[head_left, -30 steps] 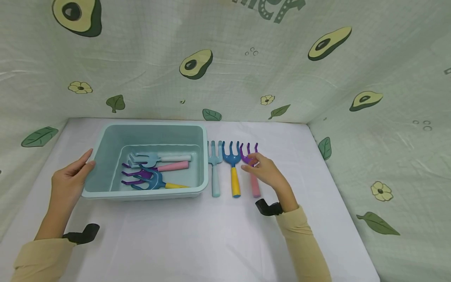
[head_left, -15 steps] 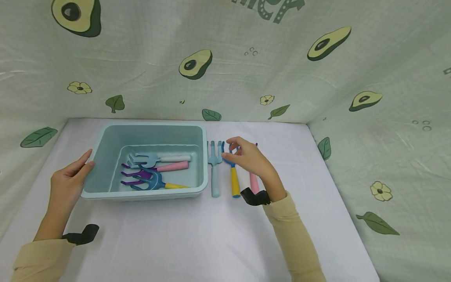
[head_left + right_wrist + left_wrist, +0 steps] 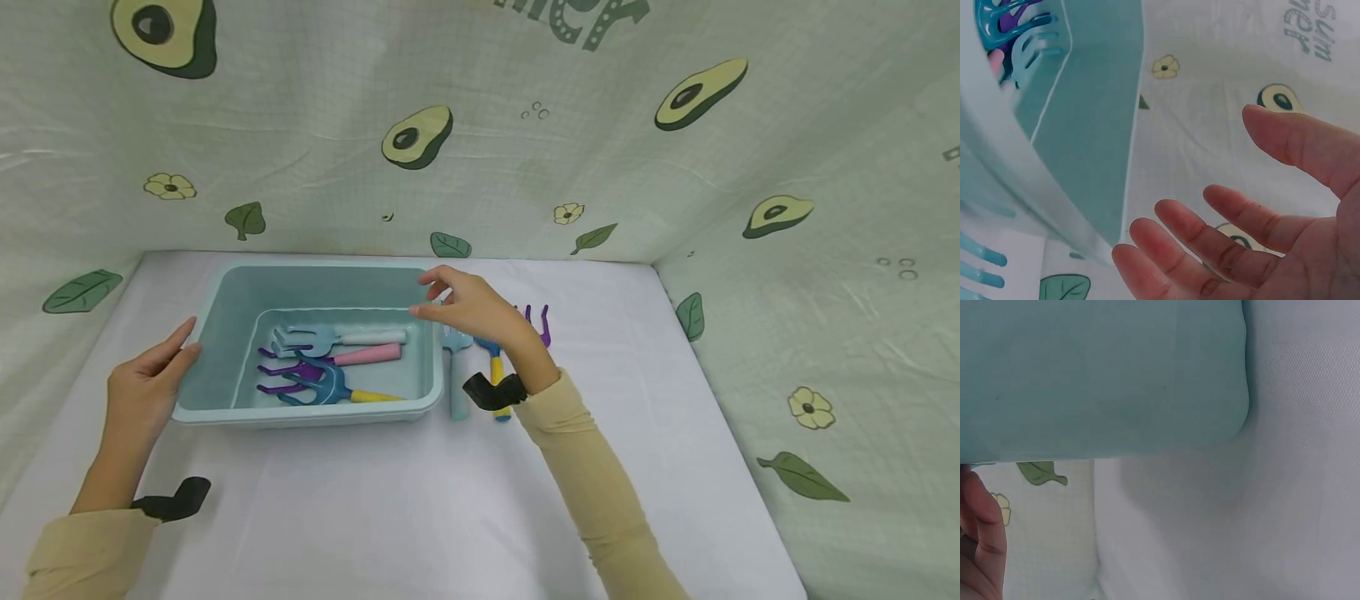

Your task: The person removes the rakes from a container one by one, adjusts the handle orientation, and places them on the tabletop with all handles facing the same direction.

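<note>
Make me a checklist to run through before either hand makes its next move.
1. Left hand at the left rim of the tub: ok.
2. Tub standing upright: ok.
3. Right hand holding nothing: ok.
4. Right hand off the tub's right rim: cannot tell.
5. Dark blue tool and purple tool inside the tub lying apart: not ok, they overlap.
6. Row of tools beside the tub fully visible from the head camera: not ok, partly covered.

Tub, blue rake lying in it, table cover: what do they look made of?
Tub: likely moulded plastic, satin finish; smooth, evenly coloured walls with rounded corners.
Blue rake: probably glossy plastic; bright highlights on the curved tines in the right wrist view. Painted metal can't be ruled out.
Table cover: seemingly matte woven cloth, given the fine grain; could be textured vinyl.
</note>
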Demonstrator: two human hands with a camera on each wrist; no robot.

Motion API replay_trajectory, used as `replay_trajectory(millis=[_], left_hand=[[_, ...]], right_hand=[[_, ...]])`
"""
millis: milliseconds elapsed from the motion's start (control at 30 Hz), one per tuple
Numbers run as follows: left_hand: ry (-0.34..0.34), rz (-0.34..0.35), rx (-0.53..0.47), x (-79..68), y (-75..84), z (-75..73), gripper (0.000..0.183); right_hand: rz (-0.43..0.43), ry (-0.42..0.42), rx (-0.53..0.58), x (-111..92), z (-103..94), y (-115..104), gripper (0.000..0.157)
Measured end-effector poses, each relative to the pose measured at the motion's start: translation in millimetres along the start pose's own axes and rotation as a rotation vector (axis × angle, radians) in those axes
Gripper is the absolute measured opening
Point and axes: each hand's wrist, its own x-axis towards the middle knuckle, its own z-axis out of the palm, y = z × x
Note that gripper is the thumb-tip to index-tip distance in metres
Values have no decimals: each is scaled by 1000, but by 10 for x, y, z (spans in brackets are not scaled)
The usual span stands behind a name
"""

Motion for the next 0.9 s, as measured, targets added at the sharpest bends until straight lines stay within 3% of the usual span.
replay_trajectory(millis=[300, 700, 900], left_hand=[[-2, 1, 10, 3, -10, -7, 42], [8, 36, 14, 14, -17, 9, 41], [4, 24, 10, 10, -16, 4, 41]], right_hand=[[21, -111, -88, 296, 185, -234, 50], [34, -155, -122, 657, 524, -231, 49], [93, -180, -173, 796, 698, -238, 50]])
